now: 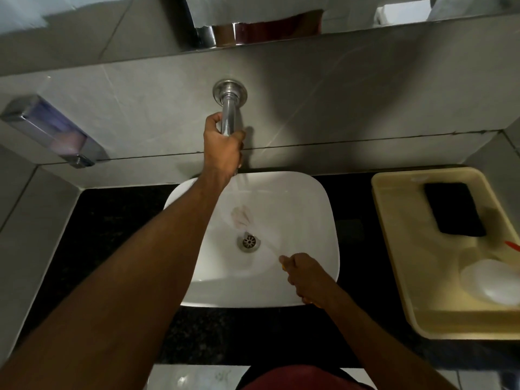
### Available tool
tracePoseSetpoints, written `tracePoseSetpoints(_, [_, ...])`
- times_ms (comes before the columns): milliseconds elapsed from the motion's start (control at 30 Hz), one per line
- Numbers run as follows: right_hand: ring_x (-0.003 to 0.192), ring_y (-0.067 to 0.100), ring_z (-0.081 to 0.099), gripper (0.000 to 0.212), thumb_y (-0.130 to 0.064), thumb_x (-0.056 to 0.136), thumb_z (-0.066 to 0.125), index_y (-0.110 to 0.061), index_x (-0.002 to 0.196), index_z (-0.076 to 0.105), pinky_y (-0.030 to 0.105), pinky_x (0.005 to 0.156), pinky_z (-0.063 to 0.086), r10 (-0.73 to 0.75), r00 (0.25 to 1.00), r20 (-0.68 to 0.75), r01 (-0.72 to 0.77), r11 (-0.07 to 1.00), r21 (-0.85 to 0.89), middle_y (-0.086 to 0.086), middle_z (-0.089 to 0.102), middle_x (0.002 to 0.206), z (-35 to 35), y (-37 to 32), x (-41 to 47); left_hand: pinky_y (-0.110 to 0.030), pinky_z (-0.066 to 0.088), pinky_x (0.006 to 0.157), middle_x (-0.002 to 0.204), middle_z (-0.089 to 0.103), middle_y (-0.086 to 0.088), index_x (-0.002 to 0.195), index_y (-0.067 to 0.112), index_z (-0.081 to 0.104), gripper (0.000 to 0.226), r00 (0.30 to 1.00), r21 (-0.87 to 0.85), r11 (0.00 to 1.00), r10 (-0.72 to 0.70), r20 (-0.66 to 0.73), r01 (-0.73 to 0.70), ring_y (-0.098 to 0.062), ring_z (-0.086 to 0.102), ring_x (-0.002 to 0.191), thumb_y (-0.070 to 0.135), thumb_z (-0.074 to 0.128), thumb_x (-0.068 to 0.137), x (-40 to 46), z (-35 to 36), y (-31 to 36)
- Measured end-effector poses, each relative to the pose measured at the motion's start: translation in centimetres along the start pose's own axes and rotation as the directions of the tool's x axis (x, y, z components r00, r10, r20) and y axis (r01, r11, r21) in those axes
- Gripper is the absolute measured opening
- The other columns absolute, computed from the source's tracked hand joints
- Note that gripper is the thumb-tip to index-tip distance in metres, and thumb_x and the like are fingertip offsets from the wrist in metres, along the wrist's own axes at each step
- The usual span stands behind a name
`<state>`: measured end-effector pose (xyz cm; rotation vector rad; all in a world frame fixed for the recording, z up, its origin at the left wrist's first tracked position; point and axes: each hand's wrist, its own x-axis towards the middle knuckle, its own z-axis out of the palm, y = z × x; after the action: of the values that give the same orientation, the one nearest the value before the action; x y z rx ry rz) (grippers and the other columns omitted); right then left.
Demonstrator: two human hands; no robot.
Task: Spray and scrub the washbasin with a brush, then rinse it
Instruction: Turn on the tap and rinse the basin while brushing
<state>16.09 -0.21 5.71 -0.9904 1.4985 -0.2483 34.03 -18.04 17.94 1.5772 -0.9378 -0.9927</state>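
**Tap gripped, brush in the basin**

Left hand [222,142] wrapped around the wall tap [228,114], water falling into the white washbasin [306,209]. Right hand [308,274] fisted on the brush [242,216] handle at the front right rim, blurred bristle head just behind the drain [249,242]. Cream tray [394,249] to the right on the dark counter [112,220].

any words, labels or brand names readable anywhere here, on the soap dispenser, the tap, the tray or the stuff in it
None can be read.
Soap dispenser: no label or lettering shows.
Tap: plain chrome, partly covered by the left hand.
Tray: no print on it.
Black phone in the tray: dark face, no text.
White round object in the tray: blurred, no markings to make out.
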Motion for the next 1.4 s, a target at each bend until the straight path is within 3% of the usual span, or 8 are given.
tracePoseSetpoints(233, [0.046, 0.014, 0.040, 0.049, -0.048, 0.097, 0.045, -0.001, 0.105, 0.051, 0.022, 0.043, 0.035, 0.074, 0.997, -0.008, -0.072, 0.993, 0.094, 0.011, 0.050, 0.081, 1.1, -1.2, 0.4, -0.025, 0.049, 0.051, 0.108, 0.058, -0.020, 0.135, 0.023, 0.041, 0.047, 1.000, 0.009, 1.000, 0.006, -0.009, -0.006, -0.017, 0.056, 0.071, 0.011, 0.062, 0.095, 0.2, 0.1, -0.1])
tracePoseSetpoints(333, [0.045, 0.014, 0.039, 0.047, -0.046, 0.097, 0.046, -0.001, 0.102, 0.052, 0.022, 0.043, 0.035, 0.083, 0.996, 0.015, -0.084, 0.992, 0.091, 0.010, 0.050, 0.077, 1.4, -1.5, 0.6, -0.023, 0.047, 0.048, 0.107, 0.059, -0.020, 0.136, 0.023, 0.041, 0.047, 1.000, 0.009, 1.000, 0.008, -0.020, -0.007, -0.016, 0.055, 0.066, 0.011, 0.062, 0.095, 0.1, 0.2, -0.2])
tracePoseSetpoints(467, [0.043, 0.012, 0.039, 0.045, -0.047, 0.096, 0.046, -0.002, 0.100, 0.053, 0.021, 0.043, 0.036, 0.088, 0.996, 0.028, -0.090, 0.992, 0.092, 0.006, 0.050, 0.072, 1.4, -0.9, 0.6, -0.025, 0.049, 0.053, 0.122, 0.061, -0.026, 0.134, 0.024, 0.042, 0.046, 1.000, 0.012, 1.000, 0.015, -0.017, -0.015, -0.021, 0.057, 0.078, 0.012, 0.063, 0.095, 0.3, 0.1, -0.3])
tracePoseSetpoints(600, [0.037, 0.008, 0.040, 0.050, -0.052, 0.094, 0.047, -0.004, 0.100, 0.053, 0.019, 0.038, 0.035, 0.066, 0.998, 0.009, -0.067, 0.995, 0.079, 0.004, 0.053, 0.070, 1.4, 0.4, 0.5, -0.023, 0.047, 0.046, 0.106, 0.058, -0.017, 0.135, 0.022, 0.042, 0.048, 1.000, 0.004, 1.000, 0.014, -0.012, -0.014, -0.015, 0.053, 0.064, 0.011, 0.063, 0.094, 0.3, 0.1, -0.4])
tracePoseSetpoints(700, [0.031, 0.006, 0.038, 0.051, -0.055, 0.092, 0.047, -0.006, 0.099, 0.054, 0.019, 0.036, 0.034, 0.082, 0.997, 0.010, -0.082, 0.992, 0.094, 0.004, 0.054, 0.069, 1.2, 1.0, 0.5, -0.024, 0.046, 0.046, 0.105, 0.057, -0.016, 0.135, 0.022, 0.042, 0.047, 1.000, -0.008, 1.000, 0.013, -0.012, -0.013, -0.015, 0.053, 0.064, 0.010, 0.063, 0.094, 0.5, 0.1, -0.5])
tracePoseSetpoints(1100, [0.035, 0.007, 0.036, 0.052, -0.057, 0.093, 0.045, -0.006, 0.098, 0.056, 0.018, 0.038, 0.032, 0.072, 0.997, 0.040, -0.077, 0.986, 0.148, 0.004, 0.052, 0.068, 1.0, 2.1, -1.2, -0.026, 0.044, 0.043, 0.091, 0.057, -0.014, 0.128, 0.022, 0.044, 0.044, 1.000, -0.030, 0.999, 0.028, -0.009, -0.029, -0.014, 0.051, 0.055, 0.015, 0.067, 0.091, 0.1, 0.0, -0.3])
tracePoseSetpoints(1400, [0.036, 0.009, 0.038, 0.048, -0.049, 0.096, 0.046, -0.003, 0.101, 0.057, 0.019, 0.039, 0.034, 0.111, 0.988, 0.111, -0.141, 0.939, 0.314, 0.006, 0.052, 0.067, 2.2, -1.0, -0.1, -0.024, 0.047, 0.046, 0.104, 0.059, -0.016, 0.131, 0.024, 0.043, 0.045, 1.000, -0.032, 0.999, 0.018, -0.010, -0.018, -0.016, 0.055, 0.065, 0.016, 0.067, 0.092, 0.1, 0.2, -0.3])
